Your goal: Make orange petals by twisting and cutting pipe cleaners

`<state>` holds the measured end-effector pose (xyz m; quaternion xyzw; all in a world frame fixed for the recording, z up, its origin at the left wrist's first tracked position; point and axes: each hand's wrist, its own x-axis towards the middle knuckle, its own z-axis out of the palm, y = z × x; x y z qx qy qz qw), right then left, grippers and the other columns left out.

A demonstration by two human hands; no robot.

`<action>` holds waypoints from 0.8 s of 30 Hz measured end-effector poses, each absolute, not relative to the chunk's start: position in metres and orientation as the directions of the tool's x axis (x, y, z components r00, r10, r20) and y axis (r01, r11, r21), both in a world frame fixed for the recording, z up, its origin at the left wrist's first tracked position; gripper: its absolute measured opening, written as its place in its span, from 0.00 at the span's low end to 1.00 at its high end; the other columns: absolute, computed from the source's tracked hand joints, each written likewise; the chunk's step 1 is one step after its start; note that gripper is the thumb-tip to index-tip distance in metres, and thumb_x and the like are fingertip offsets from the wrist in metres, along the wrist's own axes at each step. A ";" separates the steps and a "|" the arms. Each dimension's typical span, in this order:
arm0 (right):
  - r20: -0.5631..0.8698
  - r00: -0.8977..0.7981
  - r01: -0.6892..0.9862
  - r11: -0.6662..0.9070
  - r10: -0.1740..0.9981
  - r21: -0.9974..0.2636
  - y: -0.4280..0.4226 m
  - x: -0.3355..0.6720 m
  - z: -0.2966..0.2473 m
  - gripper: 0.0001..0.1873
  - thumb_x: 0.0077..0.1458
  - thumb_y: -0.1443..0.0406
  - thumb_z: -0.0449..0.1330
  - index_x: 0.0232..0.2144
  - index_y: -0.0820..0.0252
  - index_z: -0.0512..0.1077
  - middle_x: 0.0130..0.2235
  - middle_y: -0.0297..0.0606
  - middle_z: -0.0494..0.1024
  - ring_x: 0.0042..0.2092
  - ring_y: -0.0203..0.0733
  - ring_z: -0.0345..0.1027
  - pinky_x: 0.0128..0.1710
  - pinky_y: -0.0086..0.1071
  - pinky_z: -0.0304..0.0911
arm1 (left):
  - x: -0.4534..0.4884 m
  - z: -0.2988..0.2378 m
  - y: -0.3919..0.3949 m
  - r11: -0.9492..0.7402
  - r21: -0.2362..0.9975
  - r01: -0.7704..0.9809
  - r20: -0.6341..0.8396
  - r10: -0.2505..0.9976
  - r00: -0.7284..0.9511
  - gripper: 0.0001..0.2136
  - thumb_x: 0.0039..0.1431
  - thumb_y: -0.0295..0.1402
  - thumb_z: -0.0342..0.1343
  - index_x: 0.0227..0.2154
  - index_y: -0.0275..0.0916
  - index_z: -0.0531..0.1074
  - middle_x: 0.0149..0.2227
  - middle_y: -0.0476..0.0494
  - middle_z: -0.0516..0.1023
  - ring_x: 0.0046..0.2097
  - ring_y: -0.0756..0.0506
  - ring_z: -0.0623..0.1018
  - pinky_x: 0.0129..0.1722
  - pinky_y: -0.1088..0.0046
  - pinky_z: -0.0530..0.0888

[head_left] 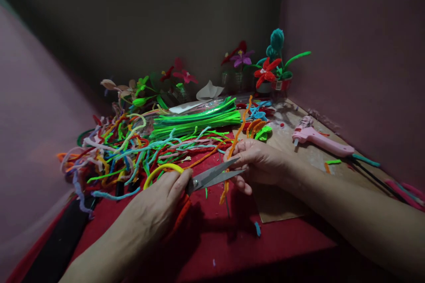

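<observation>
My left hand [162, 199] is closed round the handles of a pair of scissors [212, 176], one of them yellow. The scissor blades stand slightly apart and point right, with an orange pipe cleaner [236, 141] between them. Pinched in the fingers of my right hand [255, 161], that pipe cleaner runs upward and hangs down past the blades. Just beyond my right hand, orange pipe-cleaner loops [255, 128] and a bright green curled piece [264, 133] lie on a cardboard sheet [282, 205].
A tangle of coloured pipe cleaners [113, 150] spreads at left, beside a green bundle [199, 119]. A pink glue gun [320, 139] lies on the cardboard at right. Pipe-cleaner flowers, including a red one [266, 71], stand along the back. Red cloth [239, 247] covers the table.
</observation>
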<state>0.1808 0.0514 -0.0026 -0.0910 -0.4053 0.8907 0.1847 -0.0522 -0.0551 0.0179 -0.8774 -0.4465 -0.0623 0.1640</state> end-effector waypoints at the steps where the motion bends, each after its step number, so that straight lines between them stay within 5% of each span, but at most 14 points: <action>1: -0.011 -0.918 -0.251 -0.604 0.395 -0.756 0.052 0.181 -0.002 0.05 0.44 0.71 0.59 0.24 0.72 0.70 0.18 0.40 0.73 0.18 0.35 0.67 0.14 0.24 0.64 | -0.052 0.017 -0.055 -0.541 -0.235 0.807 0.259 0.766 0.589 0.26 0.54 0.19 0.38 0.57 0.38 0.43 0.35 0.42 0.66 0.31 0.48 0.69 0.29 0.74 0.71; 24: 0.014 -0.960 -0.204 -0.664 0.280 -0.719 0.053 0.181 -0.011 0.07 0.46 0.70 0.58 0.21 0.72 0.69 0.19 0.39 0.73 0.18 0.35 0.68 0.17 0.27 0.69 | -0.051 0.019 -0.059 -0.521 -0.350 0.778 0.194 0.773 0.604 0.24 0.52 0.18 0.39 0.53 0.35 0.50 0.36 0.38 0.70 0.30 0.46 0.72 0.27 0.74 0.71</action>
